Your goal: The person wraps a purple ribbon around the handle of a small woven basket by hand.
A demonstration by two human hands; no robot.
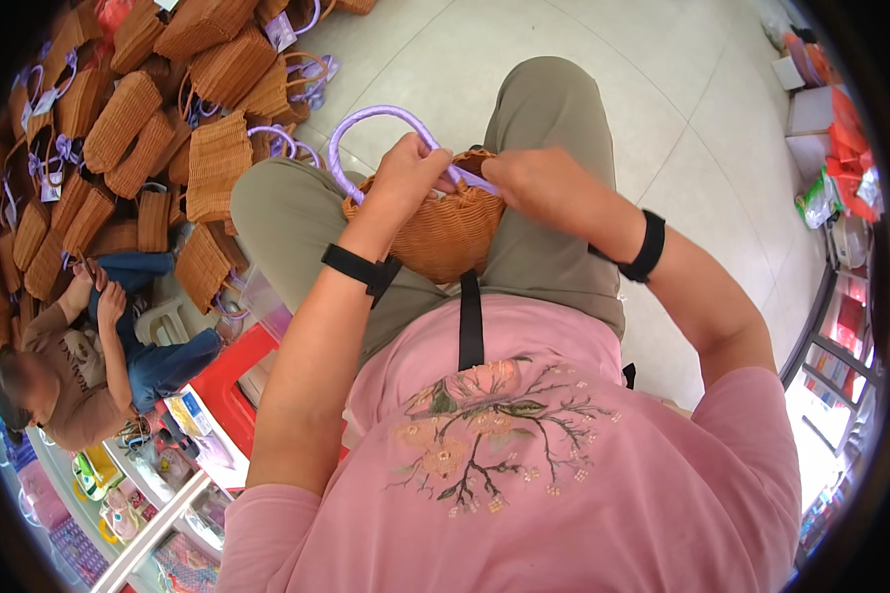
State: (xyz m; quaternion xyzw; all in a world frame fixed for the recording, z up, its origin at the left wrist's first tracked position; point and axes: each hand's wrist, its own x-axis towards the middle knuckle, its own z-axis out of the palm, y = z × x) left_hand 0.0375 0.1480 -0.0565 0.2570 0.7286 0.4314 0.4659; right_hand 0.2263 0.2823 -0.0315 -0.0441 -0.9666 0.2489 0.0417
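Observation:
Between my thighs rests a brown woven basket (445, 233), its opening turned away from me. Glossy purple ribbon wraps the arched handle (380, 111), which rises on the basket's left. My left hand (414, 172) grips the base of that handle, close to the rim. A loose length of purple ribbon (476, 180) runs from there to my right hand (528, 181), whose fingers pinch its end beside the rim. The right hand is slightly blurred. My fingers partly cover where the ribbon meets the handle.
A large heap of woven baskets (122, 122), several with purple handles and tags, fills the left. A co-worker (89, 363) sits beside it, handling a basket part. A red stool (230, 389) is near my left elbow. Boxes and red bags (845, 141) line the right edge of the tiled floor (682, 89).

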